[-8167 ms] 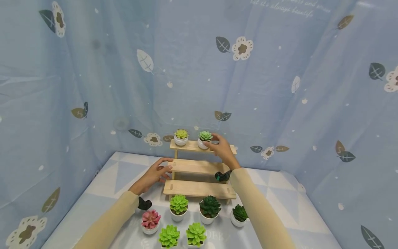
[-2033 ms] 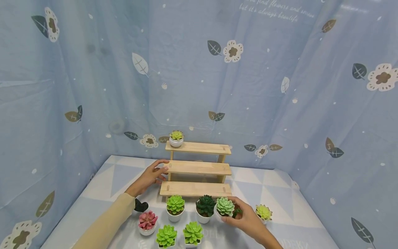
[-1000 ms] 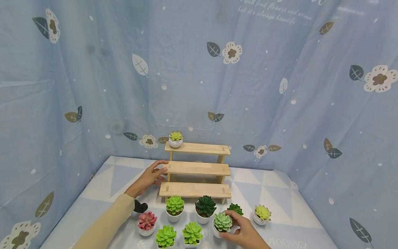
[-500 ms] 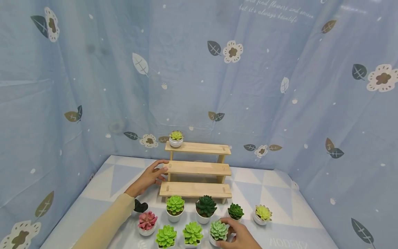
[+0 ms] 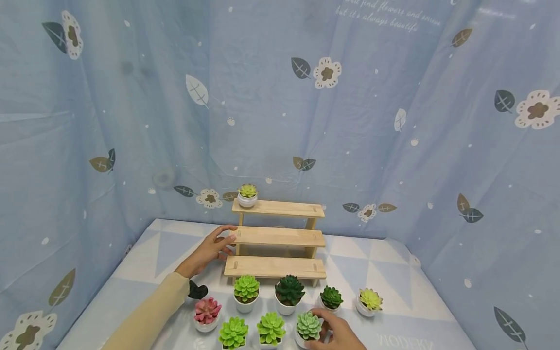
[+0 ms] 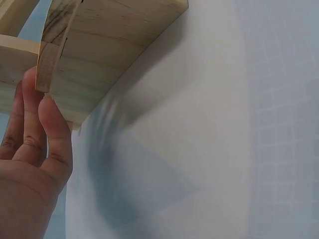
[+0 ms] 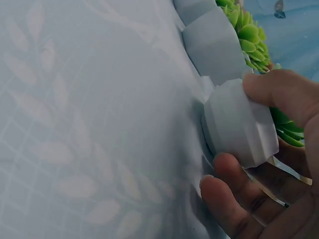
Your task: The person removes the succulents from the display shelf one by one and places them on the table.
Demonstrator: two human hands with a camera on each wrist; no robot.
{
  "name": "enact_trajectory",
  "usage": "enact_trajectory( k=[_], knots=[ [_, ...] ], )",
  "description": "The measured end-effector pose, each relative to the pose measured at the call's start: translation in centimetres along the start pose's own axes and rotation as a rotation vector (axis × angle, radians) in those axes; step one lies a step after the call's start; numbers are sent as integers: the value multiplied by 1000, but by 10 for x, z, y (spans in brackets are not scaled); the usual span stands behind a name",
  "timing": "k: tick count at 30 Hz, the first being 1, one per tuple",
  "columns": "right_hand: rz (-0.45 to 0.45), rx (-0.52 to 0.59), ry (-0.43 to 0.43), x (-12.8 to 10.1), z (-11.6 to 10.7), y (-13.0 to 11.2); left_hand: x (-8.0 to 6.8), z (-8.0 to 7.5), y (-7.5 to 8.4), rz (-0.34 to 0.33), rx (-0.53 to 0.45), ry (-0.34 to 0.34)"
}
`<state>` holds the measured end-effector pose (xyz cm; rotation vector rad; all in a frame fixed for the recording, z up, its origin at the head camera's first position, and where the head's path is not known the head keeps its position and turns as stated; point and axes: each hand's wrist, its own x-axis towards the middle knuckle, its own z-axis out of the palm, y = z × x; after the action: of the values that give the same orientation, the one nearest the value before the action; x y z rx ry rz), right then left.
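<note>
Matt pale wood shelf

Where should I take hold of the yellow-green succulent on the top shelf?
Probably grip the white pot of the yellow-green succulent, not the leaves. Come from the front or right: the pot stands upright at the left end of the top shelf, with the curtain behind it.

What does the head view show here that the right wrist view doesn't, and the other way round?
Only the head view shows the wooden shelf, the left hand touching its middle step, one plant on the top step, and the other plants set out on the table. Only the right wrist view shows the faceted side of the white pot close up, with fingers curled round it. Both show the right hand gripping that pot.
</note>
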<state>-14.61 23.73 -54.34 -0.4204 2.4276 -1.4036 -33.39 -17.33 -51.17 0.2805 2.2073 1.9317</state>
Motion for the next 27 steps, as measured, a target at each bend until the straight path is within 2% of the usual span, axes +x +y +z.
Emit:
enact_trajectory(
  k=[17, 27],
  knots=[
    [-107, 43, -45, -5, -20, -24, -1, 0, -1, -2, 0, -13],
    [-239, -30, 103, 15, -49, -51, 0, -2, -1, 17, 3, -20]
  ],
)
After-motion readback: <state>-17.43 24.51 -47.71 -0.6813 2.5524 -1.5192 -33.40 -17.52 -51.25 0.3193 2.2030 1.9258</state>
